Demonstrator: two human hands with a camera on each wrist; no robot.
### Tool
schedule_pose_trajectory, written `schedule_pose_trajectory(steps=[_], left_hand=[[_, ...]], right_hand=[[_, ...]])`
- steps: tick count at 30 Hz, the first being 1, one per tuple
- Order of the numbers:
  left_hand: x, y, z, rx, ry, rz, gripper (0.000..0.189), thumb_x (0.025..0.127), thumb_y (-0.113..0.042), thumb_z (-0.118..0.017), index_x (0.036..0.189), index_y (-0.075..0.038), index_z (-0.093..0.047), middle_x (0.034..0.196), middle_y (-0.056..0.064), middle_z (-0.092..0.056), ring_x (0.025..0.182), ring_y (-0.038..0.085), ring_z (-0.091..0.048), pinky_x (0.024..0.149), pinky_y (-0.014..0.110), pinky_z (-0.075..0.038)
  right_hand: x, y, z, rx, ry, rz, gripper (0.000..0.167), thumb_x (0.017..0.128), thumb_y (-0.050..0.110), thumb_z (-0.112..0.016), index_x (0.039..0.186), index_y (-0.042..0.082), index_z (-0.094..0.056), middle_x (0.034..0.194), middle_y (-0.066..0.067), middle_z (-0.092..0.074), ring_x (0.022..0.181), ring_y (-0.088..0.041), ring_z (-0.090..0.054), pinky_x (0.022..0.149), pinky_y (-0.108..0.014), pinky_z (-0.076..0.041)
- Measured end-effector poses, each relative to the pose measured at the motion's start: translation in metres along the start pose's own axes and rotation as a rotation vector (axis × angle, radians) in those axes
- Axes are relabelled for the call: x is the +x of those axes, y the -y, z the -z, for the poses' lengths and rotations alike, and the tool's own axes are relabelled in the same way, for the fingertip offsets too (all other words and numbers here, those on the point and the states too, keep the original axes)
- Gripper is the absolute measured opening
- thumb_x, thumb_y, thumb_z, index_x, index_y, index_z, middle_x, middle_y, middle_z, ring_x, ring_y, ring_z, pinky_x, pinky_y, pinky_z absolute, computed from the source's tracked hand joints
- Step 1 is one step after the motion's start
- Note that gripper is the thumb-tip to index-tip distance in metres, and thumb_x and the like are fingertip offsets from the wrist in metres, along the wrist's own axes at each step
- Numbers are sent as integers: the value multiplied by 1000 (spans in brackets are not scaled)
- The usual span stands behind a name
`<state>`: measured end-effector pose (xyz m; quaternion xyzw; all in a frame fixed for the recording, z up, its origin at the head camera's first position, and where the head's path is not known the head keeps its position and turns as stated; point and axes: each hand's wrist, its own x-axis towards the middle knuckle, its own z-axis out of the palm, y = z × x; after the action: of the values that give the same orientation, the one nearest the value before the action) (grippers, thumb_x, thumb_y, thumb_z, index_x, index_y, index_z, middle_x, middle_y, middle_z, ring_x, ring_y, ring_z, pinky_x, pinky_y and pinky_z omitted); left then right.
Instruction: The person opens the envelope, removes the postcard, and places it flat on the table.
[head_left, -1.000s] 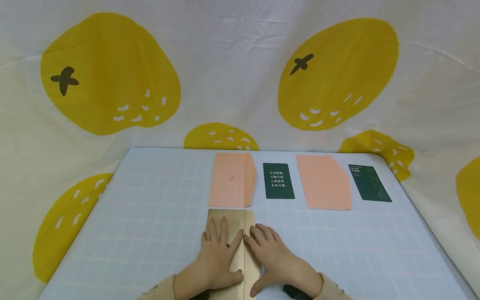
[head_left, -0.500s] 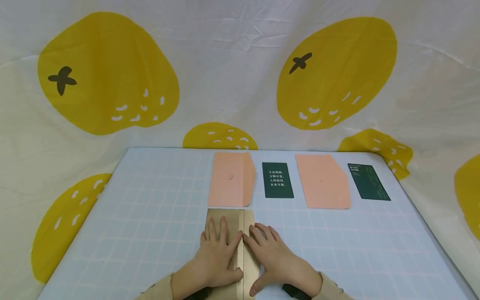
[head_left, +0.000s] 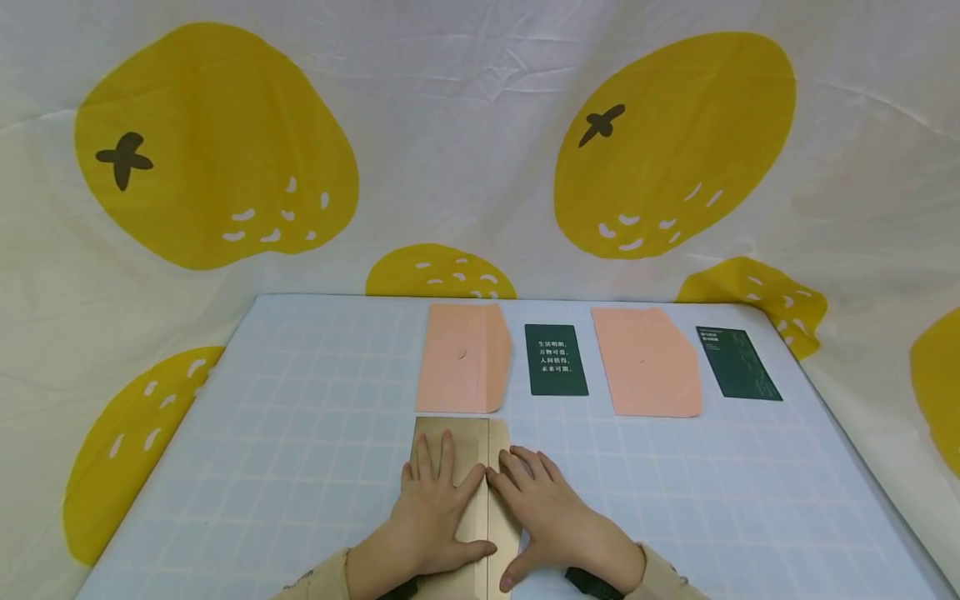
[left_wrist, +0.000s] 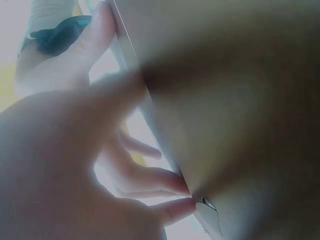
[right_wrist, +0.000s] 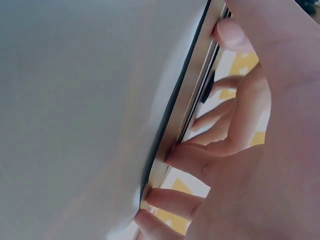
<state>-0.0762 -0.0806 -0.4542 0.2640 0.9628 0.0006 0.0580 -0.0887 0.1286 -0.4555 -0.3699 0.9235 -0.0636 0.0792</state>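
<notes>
A brown paper envelope (head_left: 469, 442) lies lengthwise at the front of the table, a long narrow flap (head_left: 498, 433) along its right side. My left hand (head_left: 433, 523) rests flat on the envelope's body with fingers spread, thumb reaching to the crease line. On the flap lies my right hand (head_left: 551, 512), its fingertips and thumb touching the paper. Both index fingertips nearly meet at the line between body and flap. In the right wrist view, a small dark round piece (right_wrist: 208, 88) shows on the envelope. The envelope's near end runs out of the head view.
Behind the envelope lie a pink envelope (head_left: 453, 367), a dark green card (head_left: 555, 379) with white writing, another pink envelope (head_left: 647, 387) and a second green card (head_left: 742, 371). A pale blue checked cloth (head_left: 300, 417) covers the table. A fruit-patterned curtain (head_left: 457, 167) stands behind.
My left thumb has shifted slightly right, up to the crease line. The light strip beside that line looks narrower at its far end than half a second ago. My right hand stays in place.
</notes>
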Motion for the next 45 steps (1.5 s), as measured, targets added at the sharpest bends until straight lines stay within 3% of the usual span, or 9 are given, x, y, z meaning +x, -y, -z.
schedule_pose_trajectory(steps=[8,22,31,36,45], left_hand=[[1,-2,0,65,-1,3,75,88,-68,-51,147,-21,-43,151,38,-23,132,68,-22,85,68,-46],[4,0,-4,-20,-47,13,71,85,-55,-53,146,-19,-47,149,39,-27,130,69,-25,85,71,-44],[8,5,-5,-97,-53,2,74,82,-55,-58,145,-16,-48,149,37,-29,128,71,-26,82,73,-44],[10,8,-4,-129,-73,-12,72,79,-59,-64,138,-21,-49,148,34,-32,125,73,-28,77,73,-46],[11,11,1,-179,-49,-16,72,77,-59,-66,135,-21,-47,148,34,-32,124,72,-29,76,72,-47]], right_hand=[[0,-1,0,0,1,-1,125,54,83,-74,149,9,-41,151,-14,-35,142,-34,-24,110,-58,-29],[-1,-1,-1,-12,-23,13,125,54,83,-74,149,9,-42,151,-14,-36,142,-34,-25,110,-57,-29],[-1,-2,-2,8,-20,6,124,53,83,-74,148,10,-42,152,-14,-35,142,-34,-25,109,-58,-29],[0,-3,-1,15,-7,5,123,55,84,-73,149,11,-41,152,-14,-35,142,-34,-25,110,-57,-29],[1,-3,-1,79,-65,10,99,78,82,-53,145,9,-48,147,-14,-41,137,-33,-33,106,-60,-32]])
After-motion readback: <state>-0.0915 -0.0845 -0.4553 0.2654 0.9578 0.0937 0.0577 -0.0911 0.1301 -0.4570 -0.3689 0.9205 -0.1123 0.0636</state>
